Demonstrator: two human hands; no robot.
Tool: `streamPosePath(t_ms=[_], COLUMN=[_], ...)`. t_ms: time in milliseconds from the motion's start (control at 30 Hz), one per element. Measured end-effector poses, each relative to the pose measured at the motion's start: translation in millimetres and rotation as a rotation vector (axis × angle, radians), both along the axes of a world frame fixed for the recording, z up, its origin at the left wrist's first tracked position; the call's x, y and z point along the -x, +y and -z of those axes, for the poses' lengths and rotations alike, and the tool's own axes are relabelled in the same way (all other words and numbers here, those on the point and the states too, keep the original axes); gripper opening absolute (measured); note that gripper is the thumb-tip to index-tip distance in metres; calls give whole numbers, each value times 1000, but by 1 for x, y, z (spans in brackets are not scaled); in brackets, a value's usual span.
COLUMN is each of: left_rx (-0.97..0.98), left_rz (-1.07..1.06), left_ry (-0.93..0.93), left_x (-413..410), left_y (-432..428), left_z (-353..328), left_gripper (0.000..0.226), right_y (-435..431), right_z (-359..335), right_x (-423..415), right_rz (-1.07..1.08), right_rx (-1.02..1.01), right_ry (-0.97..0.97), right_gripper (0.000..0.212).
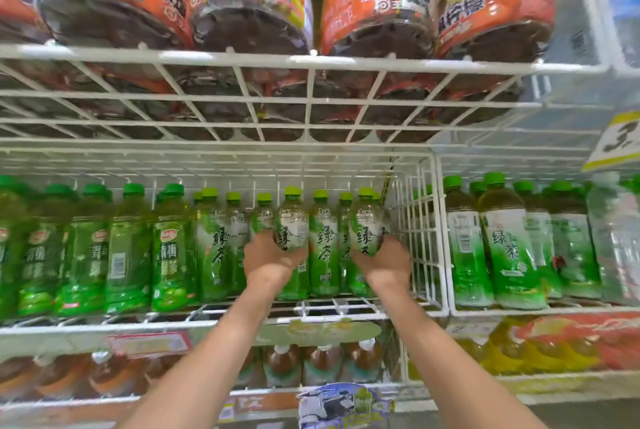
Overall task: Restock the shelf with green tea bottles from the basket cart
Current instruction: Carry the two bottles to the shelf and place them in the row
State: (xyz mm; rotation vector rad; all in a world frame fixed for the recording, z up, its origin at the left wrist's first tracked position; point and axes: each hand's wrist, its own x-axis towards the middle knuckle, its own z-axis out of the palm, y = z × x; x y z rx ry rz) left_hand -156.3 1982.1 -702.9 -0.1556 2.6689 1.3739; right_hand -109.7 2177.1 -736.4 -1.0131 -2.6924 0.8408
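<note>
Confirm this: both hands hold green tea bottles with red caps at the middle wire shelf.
Wrong on the caps: the head view shows them light green, not red. The left hand and the right hand do each hold a green tea bottle at the middle wire shelf.

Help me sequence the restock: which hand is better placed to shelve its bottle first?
Probably the right hand: the right bottle is at the row's end beside the divider, where there seems room. The left hand holds the left bottle hemmed by shelved bottles on both sides.
</note>
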Motion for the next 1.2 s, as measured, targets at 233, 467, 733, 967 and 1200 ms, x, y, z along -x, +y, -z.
streamPosePath(t_ms=[233, 467, 733, 967, 1200], left_rx=[24, 125, 171, 334, 369], left_rz=[-10, 43, -57, -73, -40], left_ry=[75, 149, 134, 163, 187], left_x=[3, 1, 6, -3, 2], left_y=[-5, -11, -23, -11, -14], left_z=[11, 14, 18, 14, 21], left_gripper=[70, 77, 59, 70, 77], right_y=[1, -3, -8, -10, -10], right_z=[0, -9, -11, -12, -11], right_x=[3, -2, -4, -7, -6], right_rz=[27, -12, -12, -15, -12], right_rx=[-66, -89, -107, -116, -102], right_ry=[-18, -73, -101, -74, -71], right_gripper=[69, 55, 52, 61, 66])
